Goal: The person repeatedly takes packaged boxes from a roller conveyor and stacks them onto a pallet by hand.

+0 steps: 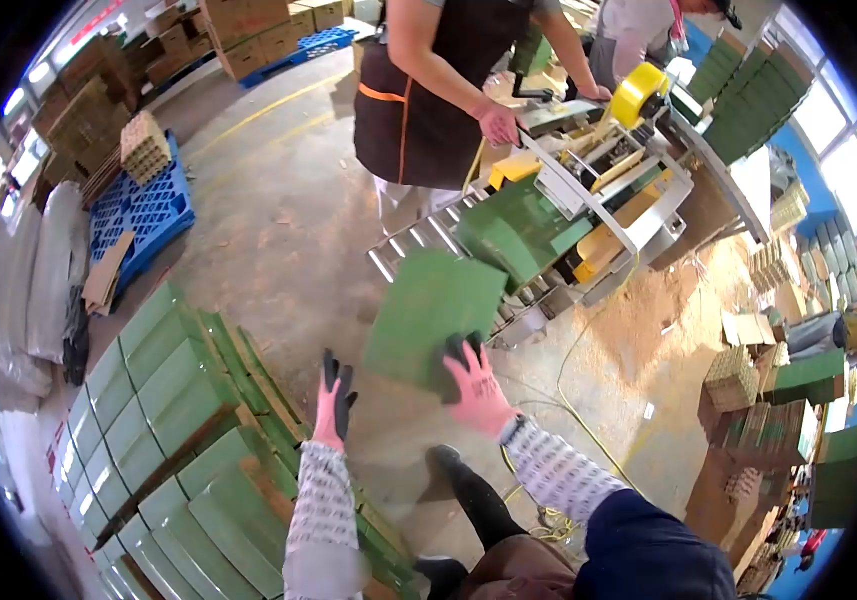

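Note:
A green cardboard box lies tilted at the near end of the roller conveyor, slightly blurred. My right hand, in a pink glove with dark fingertips, has its fingers on the box's near right corner; the thumb side is partly hidden. My left hand, gloved the same way, is apart from the box, holding nothing, with its fingers spread. It is beside a stack of green boxes. Another green box sits in the carton-sealing machine.
A co-worker in a dark apron has a hand on the machine's frame. A second person stands behind. A yellow tape roll tops the machine. A yellow hose crosses the floor. A blue pallet lies left.

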`<action>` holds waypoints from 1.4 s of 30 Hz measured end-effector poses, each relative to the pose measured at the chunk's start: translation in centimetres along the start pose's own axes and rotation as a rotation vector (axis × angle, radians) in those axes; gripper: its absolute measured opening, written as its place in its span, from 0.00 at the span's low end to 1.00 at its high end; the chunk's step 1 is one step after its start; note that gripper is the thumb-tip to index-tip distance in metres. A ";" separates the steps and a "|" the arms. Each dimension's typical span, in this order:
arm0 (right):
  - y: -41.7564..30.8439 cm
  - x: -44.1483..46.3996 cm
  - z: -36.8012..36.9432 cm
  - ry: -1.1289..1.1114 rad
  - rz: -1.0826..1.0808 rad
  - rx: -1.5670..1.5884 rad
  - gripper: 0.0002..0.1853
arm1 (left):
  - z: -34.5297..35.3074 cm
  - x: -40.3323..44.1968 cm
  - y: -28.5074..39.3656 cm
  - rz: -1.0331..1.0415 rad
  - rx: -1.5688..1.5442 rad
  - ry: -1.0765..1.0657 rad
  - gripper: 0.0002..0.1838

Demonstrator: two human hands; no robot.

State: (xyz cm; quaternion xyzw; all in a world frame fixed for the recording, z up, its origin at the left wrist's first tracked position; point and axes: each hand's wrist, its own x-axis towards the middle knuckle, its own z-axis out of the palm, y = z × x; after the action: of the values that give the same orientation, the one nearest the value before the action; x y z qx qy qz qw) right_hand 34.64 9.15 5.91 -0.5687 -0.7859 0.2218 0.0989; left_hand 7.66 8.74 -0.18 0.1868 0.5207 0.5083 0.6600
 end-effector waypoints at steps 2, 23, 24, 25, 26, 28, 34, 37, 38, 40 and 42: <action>3.7 -0.7 -2.2 -0.028 -0.083 0.129 0.42 | -0.3 4.0 -4.7 -0.135 0.097 -0.143 0.34; -7.3 7.5 -4.1 -0.545 0.478 2.000 0.24 | -10.1 -51.1 -5.6 0.703 0.772 0.700 0.36; -11.3 5.5 -2.8 -0.652 0.498 2.001 0.23 | -12.6 -53.0 -7.4 0.635 0.640 0.781 0.36; -15.6 3.5 -1.1 -0.750 0.512 1.985 0.23 | -15.3 -54.9 -9.2 0.576 0.494 0.862 0.35; -20.3 1.8 0.6 -0.827 0.508 1.944 0.22 | -18.0 -56.8 -10.9 0.529 0.341 0.941 0.35; -29.8 -1.1 4.6 -0.888 0.435 1.739 0.22 | -25.1 -61.0 -11.5 0.655 0.428 1.129 0.32; -60.2 -4.9 20.2 -0.542 -1.138 0.238 0.27 | -43.4 -70.9 -10.0 0.876 -0.021 1.513 0.21; -76.7 -9.3 29.1 -0.788 -1.358 0.404 0.27 | -49.6 -75.4 -6.1 0.986 -0.298 1.594 0.20; -81.7 -11.6 31.7 -1.014 -1.161 0.567 0.25 | -51.8 -76.6 -5.5 0.986 -0.330 1.615 0.21; -89.0 -14.4 36.6 -1.276 -1.017 0.697 0.20 | -56.2 -78.5 -5.2 0.982 -0.489 1.589 0.23; -94.4 -17.1 40.8 -1.315 -0.978 0.598 0.17 | -59.4 -79.7 -5.6 0.891 -0.609 1.577 0.25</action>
State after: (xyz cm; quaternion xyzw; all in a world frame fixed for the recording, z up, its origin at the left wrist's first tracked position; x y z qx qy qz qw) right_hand -56.52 -40.52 15.11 0.1256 -0.7482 0.6349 -0.1457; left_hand -37.09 -79.37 12.05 -0.2082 0.5421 0.8060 -0.1147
